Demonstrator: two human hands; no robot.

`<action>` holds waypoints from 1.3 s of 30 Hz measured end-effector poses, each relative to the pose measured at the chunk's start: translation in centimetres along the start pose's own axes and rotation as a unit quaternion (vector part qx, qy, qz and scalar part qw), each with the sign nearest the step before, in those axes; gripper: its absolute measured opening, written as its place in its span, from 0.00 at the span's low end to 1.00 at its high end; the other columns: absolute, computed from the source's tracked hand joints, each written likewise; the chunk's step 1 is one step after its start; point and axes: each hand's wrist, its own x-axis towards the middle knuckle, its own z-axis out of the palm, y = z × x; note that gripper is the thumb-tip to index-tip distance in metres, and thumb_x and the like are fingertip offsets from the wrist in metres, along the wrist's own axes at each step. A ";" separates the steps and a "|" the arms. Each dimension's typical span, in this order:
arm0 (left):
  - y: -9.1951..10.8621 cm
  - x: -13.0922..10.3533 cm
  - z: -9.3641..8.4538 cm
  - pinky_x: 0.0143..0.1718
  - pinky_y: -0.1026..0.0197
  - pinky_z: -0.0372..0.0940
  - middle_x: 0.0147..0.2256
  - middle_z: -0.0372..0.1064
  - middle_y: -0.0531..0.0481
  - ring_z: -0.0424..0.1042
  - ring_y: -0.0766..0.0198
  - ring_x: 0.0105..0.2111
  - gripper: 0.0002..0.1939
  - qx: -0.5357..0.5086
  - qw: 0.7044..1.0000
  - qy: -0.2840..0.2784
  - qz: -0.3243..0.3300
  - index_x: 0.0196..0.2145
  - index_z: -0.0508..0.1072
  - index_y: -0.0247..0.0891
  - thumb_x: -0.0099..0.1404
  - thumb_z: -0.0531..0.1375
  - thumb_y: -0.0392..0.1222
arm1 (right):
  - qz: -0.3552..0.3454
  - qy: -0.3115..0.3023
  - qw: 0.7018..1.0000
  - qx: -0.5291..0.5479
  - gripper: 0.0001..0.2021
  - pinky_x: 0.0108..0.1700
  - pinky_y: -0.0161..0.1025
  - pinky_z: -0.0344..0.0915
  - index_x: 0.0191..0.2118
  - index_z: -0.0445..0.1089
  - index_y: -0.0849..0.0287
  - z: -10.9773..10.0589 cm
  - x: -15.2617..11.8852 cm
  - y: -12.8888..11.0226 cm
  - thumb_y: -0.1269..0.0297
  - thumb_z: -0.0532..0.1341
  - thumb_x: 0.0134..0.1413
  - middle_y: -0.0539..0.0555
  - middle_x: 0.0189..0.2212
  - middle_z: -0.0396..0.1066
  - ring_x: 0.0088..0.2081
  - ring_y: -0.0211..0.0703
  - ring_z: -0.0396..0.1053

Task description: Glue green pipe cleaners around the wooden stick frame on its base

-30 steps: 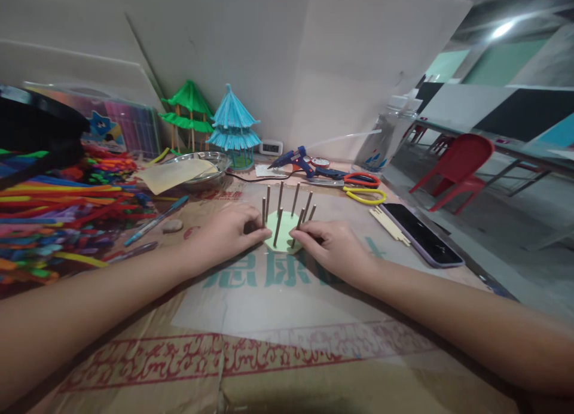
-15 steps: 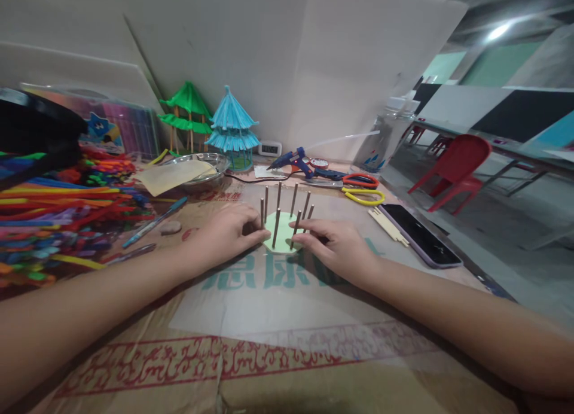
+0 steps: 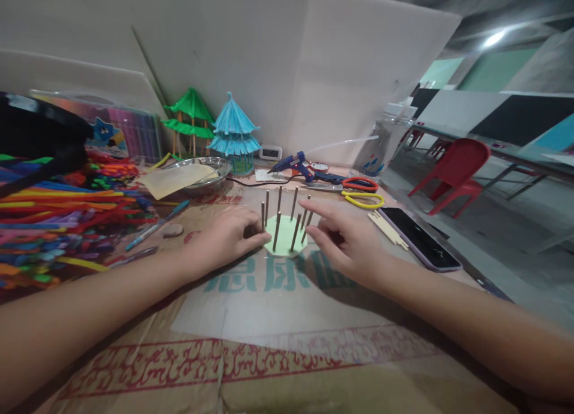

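A pale green many-sided base [image 3: 287,246] lies on the cardboard-covered table, with several thin brown sticks [image 3: 277,231] standing up around its edge. At its left side, my left hand [image 3: 228,234] has thumb and fingers closed about the leftmost stick [image 3: 263,215], low down near the base. My right hand [image 3: 347,237] is open at the right side, index finger and thumb spread apart. Its fingertips are close to the right-hand sticks; whether they touch one is hard to tell. Those right-hand sticks lean slightly.
Behind stand a green model pavilion [image 3: 191,124] and a blue one [image 3: 234,133], beside a metal dish [image 3: 219,170]. A glue gun [image 3: 291,163], scissors [image 3: 363,192], pale sticks [image 3: 388,230] and a phone [image 3: 419,237] lie right. Pipe cleaners [image 3: 58,222] heap up at left.
My right thumb and index finger have parted from the front right stick and moved slightly right. My left hand has stayed at the left stick. The view has shifted slightly.
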 end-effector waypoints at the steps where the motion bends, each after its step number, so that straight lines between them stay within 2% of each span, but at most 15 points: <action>1: 0.0 0.0 0.0 0.37 0.58 0.61 0.31 0.72 0.48 0.68 0.60 0.32 0.12 0.002 1.000 0.001 -0.001 0.33 0.76 0.38 0.67 0.59 0.48 | -0.004 -0.003 1.000 -0.003 0.17 0.29 0.36 0.61 0.56 0.71 0.60 0.1 0.0 0.0 0.63 0.55 0.66 0.47 0.20 0.69 0.21 0.37 0.62; 6: 0.2 0.0 -0.1 0.37 0.59 0.61 0.30 0.72 0.49 0.68 0.60 0.32 0.11 0.001 1.000 -0.003 -0.003 0.33 0.75 0.38 0.68 0.59 0.48 | -0.003 0.013 1.000 0.021 0.15 0.27 0.34 0.61 0.54 0.70 0.62 0.2 -0.3 0.1 0.64 0.55 0.65 0.46 0.19 0.67 0.20 0.36 0.60; 8: 0.1 0.0 -0.1 0.38 0.58 0.61 0.31 0.72 0.48 0.68 0.60 0.33 0.12 0.005 1.000 -0.001 -0.005 0.33 0.75 0.38 0.68 0.59 0.48 | 0.003 0.020 0.999 0.048 0.12 0.26 0.33 0.61 0.49 0.72 0.61 0.3 -0.6 0.2 0.64 0.57 0.65 0.47 0.21 0.69 0.20 0.35 0.62; 10: -0.2 0.1 -0.1 0.39 0.58 0.62 0.32 0.72 0.48 0.69 0.60 0.34 0.13 0.015 1.000 0.005 -0.012 0.34 0.75 0.38 0.68 0.58 0.49 | 0.005 -0.001 0.998 0.063 0.09 0.26 0.32 0.61 0.41 0.74 0.60 0.6 -0.8 0.4 0.64 0.57 0.65 0.50 0.25 0.74 0.22 0.34 0.65; 12: -0.7 0.2 -0.1 0.41 0.57 0.62 0.34 0.73 0.47 0.69 0.59 0.35 0.12 0.022 0.999 0.012 -0.019 0.35 0.75 0.38 0.68 0.58 0.49 | 0.008 -0.033 0.998 0.062 0.10 0.29 0.32 0.63 0.37 0.75 0.59 1.0 -0.9 0.7 0.64 0.57 0.65 0.52 0.29 0.78 0.25 0.35 0.69; 15: -1.2 0.3 -0.1 0.44 0.56 0.63 0.36 0.74 0.47 0.70 0.58 0.38 0.11 0.019 0.999 0.019 -0.021 0.37 0.75 0.37 0.69 0.58 0.47 | 0.035 -0.063 0.996 0.048 0.11 0.34 0.33 0.65 0.41 0.76 0.58 1.6 -1.0 0.9 0.64 0.57 0.65 0.53 0.34 0.80 0.30 0.37 0.74; 20: -1.3 0.4 -0.2 0.47 0.54 0.63 0.38 0.74 0.46 0.70 0.57 0.41 0.12 0.024 0.999 0.007 -0.020 0.38 0.76 0.37 0.70 0.57 0.47 | 0.063 -0.080 0.994 0.044 0.11 0.33 0.34 0.63 0.40 0.75 0.58 1.8 -1.1 1.0 0.61 0.57 0.65 0.52 0.31 0.78 0.28 0.37 0.71; 23: -1.2 0.4 -0.2 0.46 0.54 0.63 0.38 0.74 0.45 0.70 0.57 0.40 0.12 0.027 0.999 0.004 -0.020 0.39 0.76 0.37 0.69 0.57 0.47 | 0.080 -0.039 0.994 0.071 0.09 0.28 0.34 0.59 0.43 0.72 0.58 1.7 -1.0 1.3 0.61 0.58 0.64 0.47 0.22 0.70 0.23 0.35 0.65; 25: -1.2 0.4 -0.3 0.46 0.54 0.63 0.38 0.74 0.45 0.70 0.57 0.40 0.12 0.027 1.000 0.003 -0.014 0.38 0.76 0.37 0.69 0.57 0.47 | 0.087 0.010 0.992 0.089 0.14 0.26 0.34 0.57 0.53 0.68 0.58 1.6 -0.8 1.6 0.63 0.58 0.64 0.43 0.19 0.62 0.21 0.35 0.60; 27: -1.3 0.4 -0.3 0.46 0.54 0.63 0.37 0.74 0.45 0.70 0.57 0.40 0.12 0.029 1.000 0.002 -0.006 0.37 0.75 0.37 0.69 0.56 0.47 | 0.068 0.040 0.993 0.085 0.20 0.27 0.34 0.58 0.60 0.63 0.57 1.4 -0.6 1.8 0.65 0.57 0.64 0.42 0.20 0.60 0.21 0.36 0.58; 31: -1.3 0.4 -0.3 0.46 0.53 0.64 0.37 0.74 0.45 0.70 0.56 0.40 0.13 0.035 0.999 0.002 -0.005 0.37 0.75 0.37 0.70 0.56 0.47 | 0.024 0.007 0.998 0.049 0.20 0.28 0.35 0.59 0.60 0.66 0.54 1.4 -0.7 2.0 0.65 0.56 0.64 0.45 0.22 0.63 0.22 0.36 0.58; 37: -0.9 0.3 -0.3 0.47 0.52 0.64 0.39 0.73 0.46 0.70 0.56 0.41 0.12 0.019 1.000 0.000 -0.015 0.40 0.73 0.38 0.69 0.55 0.48 | 0.032 -0.002 0.998 0.050 0.19 0.28 0.35 0.59 0.60 0.66 0.57 1.4 -0.9 2.0 0.67 0.55 0.64 0.46 0.23 0.66 0.23 0.36 0.59; 39: -0.6 0.1 -0.5 0.46 0.52 0.65 0.41 0.71 0.46 0.70 0.56 0.42 0.11 0.009 0.999 0.043 -0.025 0.44 0.70 0.38 0.66 0.57 0.45 | 0.028 -0.008 0.998 0.051 0.20 0.29 0.35 0.59 0.60 0.65 0.57 1.5 -1.0 2.0 0.66 0.55 0.65 0.46 0.24 0.66 0.23 0.36 0.59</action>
